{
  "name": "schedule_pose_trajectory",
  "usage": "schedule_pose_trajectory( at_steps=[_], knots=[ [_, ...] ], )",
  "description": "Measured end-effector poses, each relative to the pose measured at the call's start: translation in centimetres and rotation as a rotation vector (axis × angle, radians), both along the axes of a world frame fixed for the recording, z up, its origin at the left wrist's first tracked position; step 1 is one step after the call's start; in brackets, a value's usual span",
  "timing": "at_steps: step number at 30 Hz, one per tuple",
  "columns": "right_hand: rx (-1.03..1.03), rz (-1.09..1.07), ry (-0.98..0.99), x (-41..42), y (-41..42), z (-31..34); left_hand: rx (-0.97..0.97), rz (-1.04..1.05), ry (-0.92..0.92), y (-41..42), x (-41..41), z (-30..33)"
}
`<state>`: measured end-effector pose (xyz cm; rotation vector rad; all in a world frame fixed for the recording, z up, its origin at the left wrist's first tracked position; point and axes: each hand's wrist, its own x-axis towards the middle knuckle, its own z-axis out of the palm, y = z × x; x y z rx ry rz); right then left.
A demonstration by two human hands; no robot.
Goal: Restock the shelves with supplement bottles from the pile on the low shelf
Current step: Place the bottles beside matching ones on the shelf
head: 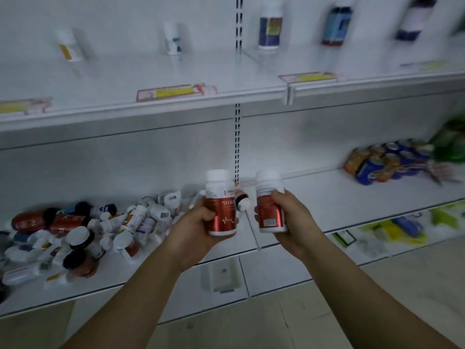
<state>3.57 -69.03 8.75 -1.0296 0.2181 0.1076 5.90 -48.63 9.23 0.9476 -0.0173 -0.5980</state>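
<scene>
Supplement bottle (221,207), red label, white cap, gripped upright by left hand (196,227), twin bottle (270,205) in right hand (289,220)

Upper-shelf bottles (270,26) blurred, labels unreadable

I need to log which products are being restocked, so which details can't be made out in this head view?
- Label text on the red bottle in the left hand: blurred, partly under the grip.
- Second red bottle in the right hand: front turned away.
- Upper shelf bottles: motion-blurred.
- Price tags: print too smeared.
- Pile: cut off at the left edge.
</scene>
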Motion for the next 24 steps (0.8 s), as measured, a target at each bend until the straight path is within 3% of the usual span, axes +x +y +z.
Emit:
schedule_pose_trajectory(
  at_steps=[2,9,15,20,24],
  knots=[
    [-0.054,-0.038,-0.031,-1.3,-2.3,1.8,0.005,-0.032,-0.018,-2.6,-1.1,1.8],
    [0.101,-0.158,-0.113,-8.9,-18.6,8.7,-0.028,-0.127,-0.183,-20.0,-6.0,9.0],
    [-0.098,-0.295,-0.31,-15.5,-33.6,14.1,-0.124,-0.243,-0.233,-36.8,-10.0,13.0],
    [-0.165,-0.455,-0.223,-18.6,-43.2,17.7,-0.085,-0.289,-0.302,-47.2,-11.7,15.7],
    [-0.212,-0.503,-0.273,-18.7,-49.3,19.7,-0.082,-0.371,-0.307,-53.7,-11.3,17.8]
  ],
)
